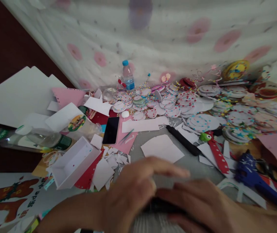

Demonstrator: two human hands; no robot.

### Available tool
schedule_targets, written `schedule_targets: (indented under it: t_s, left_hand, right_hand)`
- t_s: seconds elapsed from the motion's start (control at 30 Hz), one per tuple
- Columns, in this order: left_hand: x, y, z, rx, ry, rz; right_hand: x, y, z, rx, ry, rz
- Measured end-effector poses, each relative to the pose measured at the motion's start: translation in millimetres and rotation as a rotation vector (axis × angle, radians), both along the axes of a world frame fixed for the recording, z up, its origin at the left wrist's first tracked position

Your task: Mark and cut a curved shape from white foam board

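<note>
Both hands are blurred by motion at the bottom of the head view. My left hand (138, 187) has its fingers curved to the right, thumb side low. Close beside it on the right, my right hand (196, 200) bends over a dark object (162, 206), partly hidden under both hands. Which hand grips it, I cannot make out. Just beyond the fingers lies a white paper piece (162, 148), flat on the grey mat (140, 139). A black pen-like tool (183, 140) rests to the right of that paper.
A phone (111, 130), tweezers (127, 136) and a white box (75, 163) are on the left, near bottles (48, 137). Decorated paper discs (172, 103) pile along the back with a water bottle (128, 76). A blue glue gun (247, 168) lies right.
</note>
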State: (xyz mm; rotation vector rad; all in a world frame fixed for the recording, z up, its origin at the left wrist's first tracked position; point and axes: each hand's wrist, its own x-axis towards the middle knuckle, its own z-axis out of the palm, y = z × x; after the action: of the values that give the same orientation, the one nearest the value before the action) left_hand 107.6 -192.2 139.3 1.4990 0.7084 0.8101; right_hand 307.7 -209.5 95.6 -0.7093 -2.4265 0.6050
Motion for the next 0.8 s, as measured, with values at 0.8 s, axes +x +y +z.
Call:
schedule_targets:
  t_s: [0.8]
  left_hand:
    - [-9,3,-58.8,0.200,0.648,-0.269]
  right_hand:
    - [-16,13,-49.5,-0.610,0.571,-0.270]
